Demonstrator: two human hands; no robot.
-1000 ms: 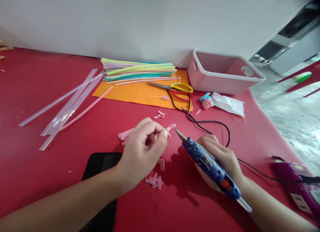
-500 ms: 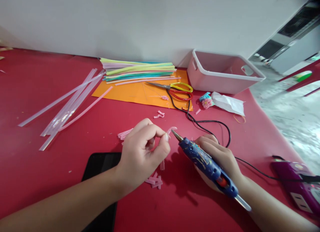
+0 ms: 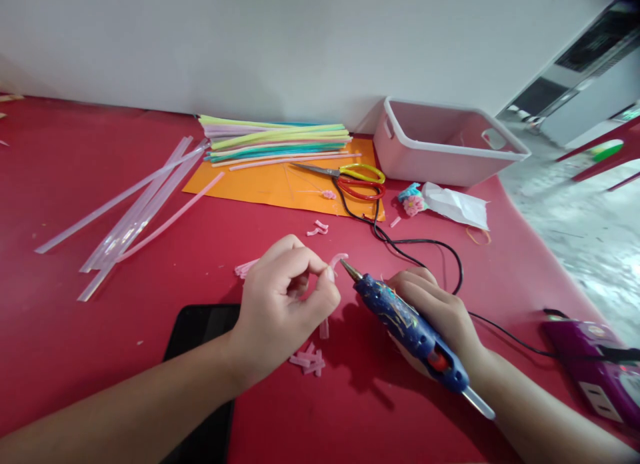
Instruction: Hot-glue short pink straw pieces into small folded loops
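Between thumb and forefinger, my left hand (image 3: 287, 304) pinches a short curved piece of pink pipe cleaner (image 3: 339, 259). My right hand (image 3: 440, 311) is wrapped round a blue hot glue gun (image 3: 410, 327), a clear glue stick (image 3: 477, 403) poking out of its back end. The gun's metal nozzle is at the pink piece, touching or very nearly so. Below my left hand lie several short pink cut pieces (image 3: 309, 359). More pink strips (image 3: 245, 269) are partly hidden behind that hand, and a couple of bent bits (image 3: 319, 229) lie beyond it.
A black phone (image 3: 200, 411) lies under my left forearm. Farther back are colourful pipe cleaners (image 3: 280, 141), scissors (image 3: 357, 177) on orange card (image 3: 260, 191), and a pink bin (image 3: 450, 161). Clear glue sticks (image 3: 137, 217) lie left. A black cord (image 3: 430, 243) runs toward a purple power strip (image 3: 590, 364).
The glue gun and its nozzle have shifted slightly left and up along the pink piece. My left hand keeps its pinch, almost still.
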